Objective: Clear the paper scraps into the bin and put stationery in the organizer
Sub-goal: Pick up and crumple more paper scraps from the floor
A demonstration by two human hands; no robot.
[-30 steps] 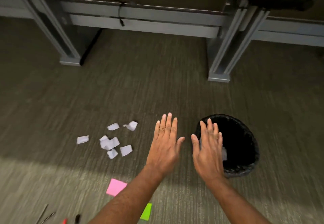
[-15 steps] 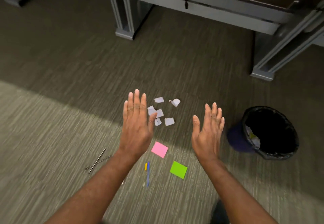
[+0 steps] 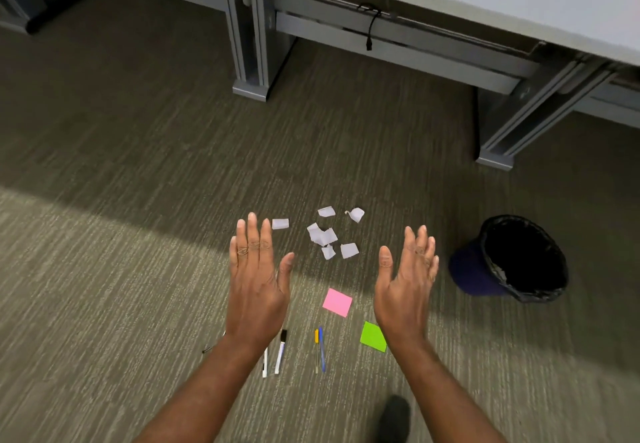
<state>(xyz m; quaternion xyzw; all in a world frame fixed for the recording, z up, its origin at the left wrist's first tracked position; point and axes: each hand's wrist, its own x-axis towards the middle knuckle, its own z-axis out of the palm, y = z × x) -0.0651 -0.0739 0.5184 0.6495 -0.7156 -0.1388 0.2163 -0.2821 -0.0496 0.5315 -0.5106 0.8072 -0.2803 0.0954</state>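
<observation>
My dark shoe toe (image 3: 394, 415) sits nearest on the grey-green ribbed carpet (image 3: 104, 304). Both hands are up over the floor, empty, fingers straight and spread slightly, touching nothing: left hand (image 3: 256, 286) back-up, right hand (image 3: 405, 286) turned edge-on with the palm facing left.

Landmark is the square pink sticky note (image 3: 337, 302), flat on the carpet between my two hands. Nearer me than it: the thin yellow-and-blue pens (image 3: 319, 350), two lying side by side and touching, long axis running near-to-far. Left of those, by my left wrist, two white markers (image 3: 280, 352), one with a black cap at the far end, also pointing near-to-far. Right of the pens, the square green sticky note (image 3: 372, 336), partly under my right wrist.

Beyond the pink note, the white torn paper scraps (image 3: 323, 236) lie loose in a small cluster, some crumpled, one stray (image 3: 280, 223) just past my left fingertips. Well right of the pink note, past my right hand, the round dark bin with black liner (image 3: 519, 259) stands upright, mouth open. Farthest, grey metal desk legs (image 3: 251, 44).
</observation>
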